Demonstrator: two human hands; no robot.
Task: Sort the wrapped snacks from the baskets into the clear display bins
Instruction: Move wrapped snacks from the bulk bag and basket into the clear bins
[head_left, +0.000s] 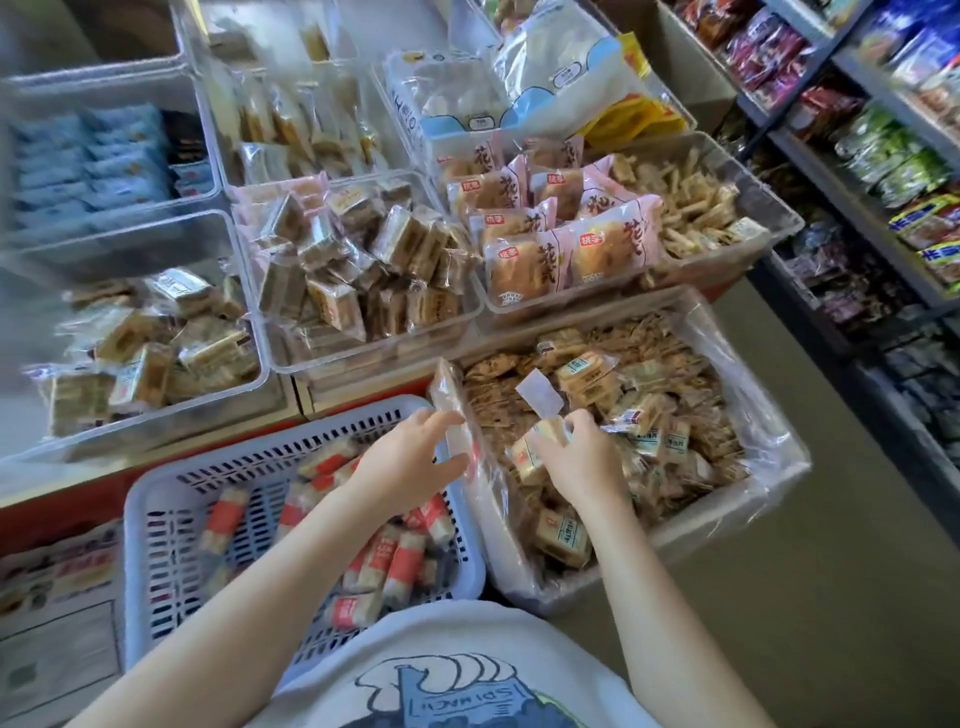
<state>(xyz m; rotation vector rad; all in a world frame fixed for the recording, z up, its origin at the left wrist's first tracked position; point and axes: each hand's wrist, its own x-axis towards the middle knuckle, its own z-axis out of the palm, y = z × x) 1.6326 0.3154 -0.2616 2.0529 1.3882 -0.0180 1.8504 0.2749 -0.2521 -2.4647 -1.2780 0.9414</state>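
My left hand (415, 460) grips the clear plastic liner (457, 410) at the left edge of a cardboard box (727, 512) full of small wrapped biscuit packs. Inside that box, my right hand (576, 462) holds a few cream wrapped snack packs (535, 449). Below left stands a pale blue perforated basket (156, 545) with orange-and-white wrapped snacks (400, 564). Clear display bins lie beyond: one with brown wrapped squares (358, 270), one at the left with similar packs (150, 343), one with pink bread packs (550, 234).
Store shelves (883, 171) packed with bagged snacks run along the right side. Further clear bins at the back hold blue packs (88, 161) and long biscuits (306, 124). Large white bags (519, 88) sit on the rear bins. Bare floor (805, 623) shows at the lower right.
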